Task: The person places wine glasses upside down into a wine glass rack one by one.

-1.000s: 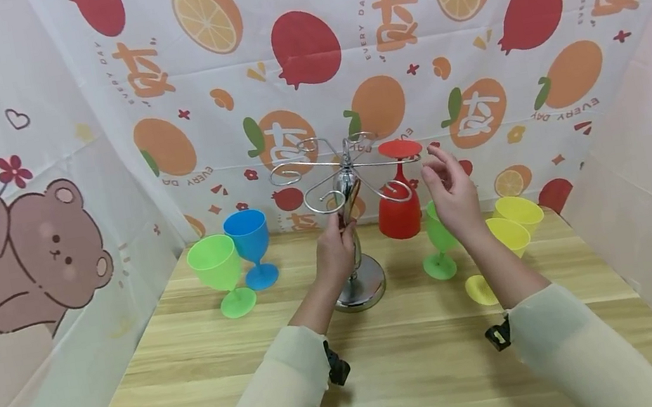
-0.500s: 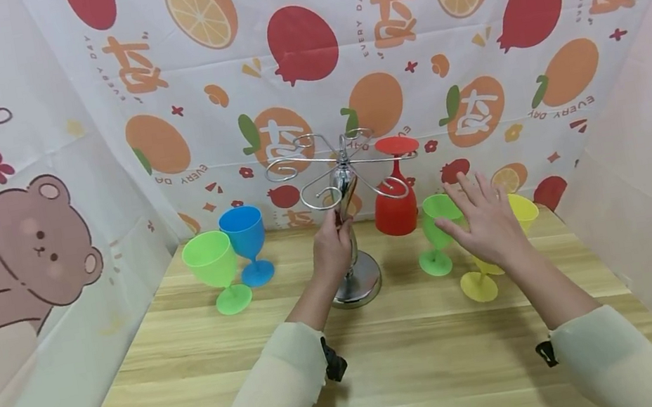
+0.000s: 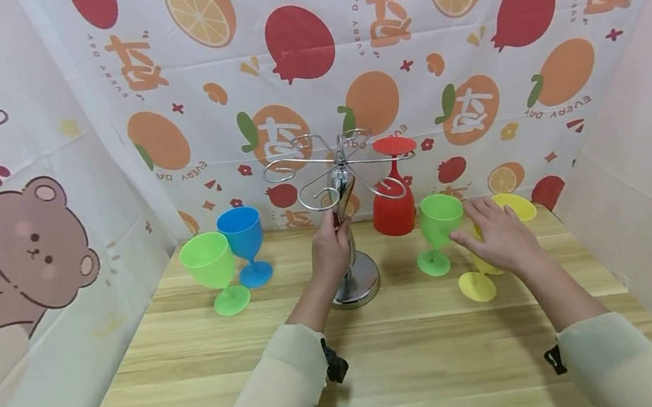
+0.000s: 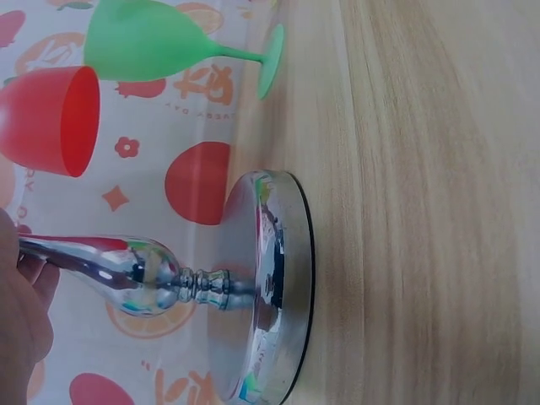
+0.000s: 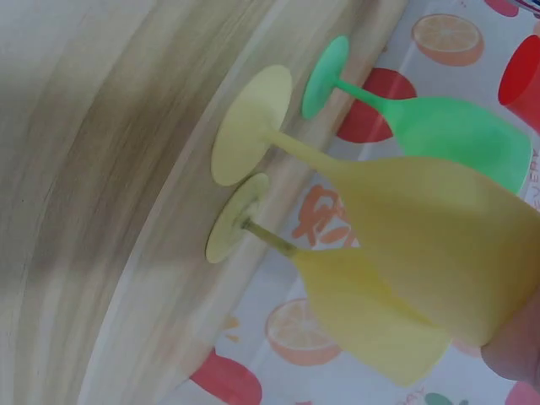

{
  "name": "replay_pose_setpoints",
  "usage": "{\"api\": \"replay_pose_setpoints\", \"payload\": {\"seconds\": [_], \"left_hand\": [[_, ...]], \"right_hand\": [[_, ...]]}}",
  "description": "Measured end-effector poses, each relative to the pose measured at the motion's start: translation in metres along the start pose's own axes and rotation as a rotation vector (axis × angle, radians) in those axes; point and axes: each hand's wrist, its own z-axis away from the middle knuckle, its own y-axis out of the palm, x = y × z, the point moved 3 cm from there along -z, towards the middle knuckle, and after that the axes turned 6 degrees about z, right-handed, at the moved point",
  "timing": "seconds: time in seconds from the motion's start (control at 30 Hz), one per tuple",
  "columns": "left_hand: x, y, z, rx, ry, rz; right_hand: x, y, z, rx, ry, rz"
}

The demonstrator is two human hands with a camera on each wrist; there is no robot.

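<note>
My left hand [image 3: 330, 249] grips the post of a chrome goblet rack [image 3: 342, 177] with curled wire arms; in the left wrist view its round base [image 4: 283, 287] rests on the table. A red goblet [image 3: 394, 212] hangs upside down by its foot from a right-hand arm of the rack. My right hand [image 3: 503, 238] is over the nearer yellow goblet [image 5: 430, 228], fingers extended and thumb apart, and part of it overlaps the bowl near the rim in the right wrist view. Behind it stands another yellow goblet [image 3: 517, 204]. A green goblet [image 3: 439, 221] stands to its left.
Left of the rack, a green goblet [image 3: 209, 261] and a blue goblet [image 3: 245, 238] stand upright on the wooden table [image 3: 404, 376]. A fruit-printed cloth [image 3: 311, 106] hangs behind the table, with more cloth at both sides.
My right hand has moved away from the hanging red goblet, rightward and down to the nearer yellow goblet. My left hand has stayed on the rack's post.
</note>
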Motion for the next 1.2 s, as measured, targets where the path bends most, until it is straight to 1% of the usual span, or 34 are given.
{"api": "replay_pose_setpoints", "payload": {"seconds": [0.2,0.33,0.5,0.77,0.97,1.2], "left_hand": [[0.0,0.002,0.005,-0.02,0.008,0.012],[0.001,0.002,0.002,-0.02,0.013,0.021],[0.004,0.004,0.0,-0.01,0.006,0.028],[0.009,0.004,-0.003,0.0,0.001,0.042],[0.012,0.005,-0.004,0.0,-0.002,0.037],[0.014,0.006,-0.007,0.023,-0.017,0.03]], "right_hand": [[-0.002,0.004,0.002,0.018,0.035,-0.047],[-0.001,0.004,0.0,0.024,0.053,-0.065],[0.001,0.004,-0.001,0.035,0.061,-0.06],[0.004,0.005,-0.003,0.03,0.073,-0.044],[0.005,0.006,-0.004,0.037,0.07,-0.038],[0.003,0.008,-0.006,0.025,0.079,-0.028]]}}
